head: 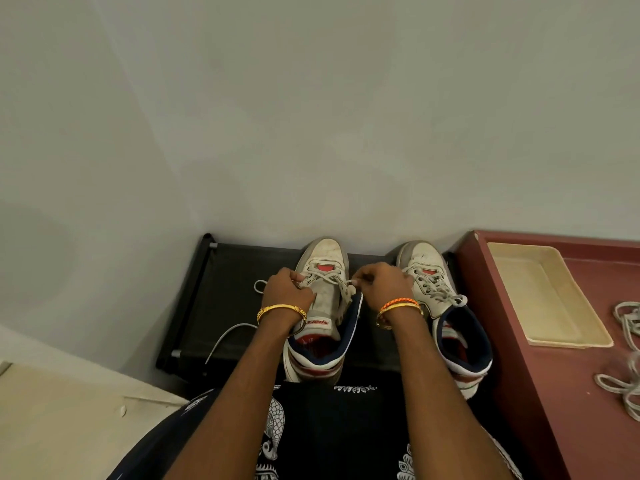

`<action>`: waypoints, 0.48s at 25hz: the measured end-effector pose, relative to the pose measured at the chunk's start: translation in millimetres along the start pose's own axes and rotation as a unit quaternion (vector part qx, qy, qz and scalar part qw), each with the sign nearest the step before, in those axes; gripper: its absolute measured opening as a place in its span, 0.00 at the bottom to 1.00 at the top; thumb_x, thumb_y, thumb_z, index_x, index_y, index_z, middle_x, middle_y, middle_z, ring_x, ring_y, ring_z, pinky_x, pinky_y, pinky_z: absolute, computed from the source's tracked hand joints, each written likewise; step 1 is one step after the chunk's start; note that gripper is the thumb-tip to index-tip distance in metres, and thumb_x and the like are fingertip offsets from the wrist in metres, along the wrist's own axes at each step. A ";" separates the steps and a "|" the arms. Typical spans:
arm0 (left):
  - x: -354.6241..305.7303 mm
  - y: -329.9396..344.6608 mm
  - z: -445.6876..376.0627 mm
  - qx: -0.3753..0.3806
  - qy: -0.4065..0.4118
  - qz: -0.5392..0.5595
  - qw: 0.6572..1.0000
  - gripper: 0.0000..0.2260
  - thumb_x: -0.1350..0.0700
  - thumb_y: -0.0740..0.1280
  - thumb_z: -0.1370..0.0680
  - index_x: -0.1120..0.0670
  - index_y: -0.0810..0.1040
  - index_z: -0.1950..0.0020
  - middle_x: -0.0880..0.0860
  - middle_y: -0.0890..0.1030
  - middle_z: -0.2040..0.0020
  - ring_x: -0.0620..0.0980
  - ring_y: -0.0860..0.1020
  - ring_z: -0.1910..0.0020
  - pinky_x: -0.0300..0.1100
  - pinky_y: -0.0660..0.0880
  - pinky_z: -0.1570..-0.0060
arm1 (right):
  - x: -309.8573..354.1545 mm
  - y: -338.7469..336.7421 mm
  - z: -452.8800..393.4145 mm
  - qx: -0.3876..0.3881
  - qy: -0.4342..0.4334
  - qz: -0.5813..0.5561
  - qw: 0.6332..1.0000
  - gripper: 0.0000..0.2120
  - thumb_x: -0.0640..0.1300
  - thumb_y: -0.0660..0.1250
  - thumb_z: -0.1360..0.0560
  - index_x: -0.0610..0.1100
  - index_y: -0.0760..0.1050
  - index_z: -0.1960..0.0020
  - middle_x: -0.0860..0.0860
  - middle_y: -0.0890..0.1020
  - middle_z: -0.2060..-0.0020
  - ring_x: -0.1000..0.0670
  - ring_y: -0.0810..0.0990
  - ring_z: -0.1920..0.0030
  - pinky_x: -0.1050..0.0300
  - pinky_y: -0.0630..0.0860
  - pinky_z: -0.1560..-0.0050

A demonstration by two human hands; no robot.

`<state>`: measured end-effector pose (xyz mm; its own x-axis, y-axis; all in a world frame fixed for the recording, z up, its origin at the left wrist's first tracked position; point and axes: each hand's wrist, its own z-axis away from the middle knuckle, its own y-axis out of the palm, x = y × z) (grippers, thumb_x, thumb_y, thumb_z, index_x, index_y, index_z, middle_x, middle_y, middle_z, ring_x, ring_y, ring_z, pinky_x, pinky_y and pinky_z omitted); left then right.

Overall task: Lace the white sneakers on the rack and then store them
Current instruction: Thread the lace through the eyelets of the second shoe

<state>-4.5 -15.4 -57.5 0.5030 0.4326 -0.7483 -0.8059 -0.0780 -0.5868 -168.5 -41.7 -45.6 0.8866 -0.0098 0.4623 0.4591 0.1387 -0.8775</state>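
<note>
- Two white high-top sneakers side by side on a black fabric shoe rack [221,306], toes toward the grey wall [311,116].
- Left sneaker [323,306] partly laced, tongue standing up, both hands at its eyelets.
- Left hand [285,291] curled, pinching the white lace [225,337] at the sneaker's left side; loose lace end trailing across the rack.
- Right hand [381,287] curled, pinching the other lace end at the sneaker's right side.
- Right sneaker [446,306] just beside, laced further up, touched by neither hand.
- Maroon table [519,358] to the right, carrying a cream tray [540,296] and spare laces [623,386] near its edge.
</note>
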 end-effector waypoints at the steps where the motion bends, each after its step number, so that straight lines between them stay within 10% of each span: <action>1: -0.4 0.0 1.1 0.000 -0.005 0.006 1.000 0.11 0.62 0.66 0.26 0.59 0.74 0.43 0.56 0.77 0.46 0.49 0.73 0.53 0.40 0.71 0.53 | -5.3 -7.7 3.4 -0.032 0.017 0.000 0.999 0.07 0.45 0.64 0.24 0.51 0.82 0.52 0.50 0.83 0.54 0.46 0.76 0.45 0.47 0.60 0.36; 8: 2.3 -3.7 -4.1 0.024 -0.056 0.052 0.997 0.08 0.62 0.66 0.26 0.57 0.76 0.47 0.55 0.78 0.48 0.51 0.74 0.52 0.44 0.73 0.46 | -46.7 -50.2 26.0 -0.262 0.185 0.022 0.947 0.10 0.41 0.63 0.25 0.45 0.80 0.46 0.44 0.81 0.49 0.40 0.73 0.42 0.45 0.60 0.38; 12: 1.7 -3.0 -1.9 0.026 -0.053 0.054 0.997 0.09 0.62 0.65 0.25 0.57 0.76 0.45 0.55 0.78 0.48 0.52 0.74 0.51 0.44 0.72 0.47 | -24.8 -23.8 15.5 -0.155 0.042 0.085 0.983 0.17 0.41 0.66 0.26 0.48 0.76 0.38 0.47 0.75 0.38 0.44 0.66 0.33 0.43 0.52 0.31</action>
<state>-0.6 -16.2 -57.6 0.3787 0.5176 -0.7673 -0.8699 -0.0840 -0.4861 -202.2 -29.4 -34.2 0.9475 -0.0959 0.3049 0.2872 -0.1632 -0.9439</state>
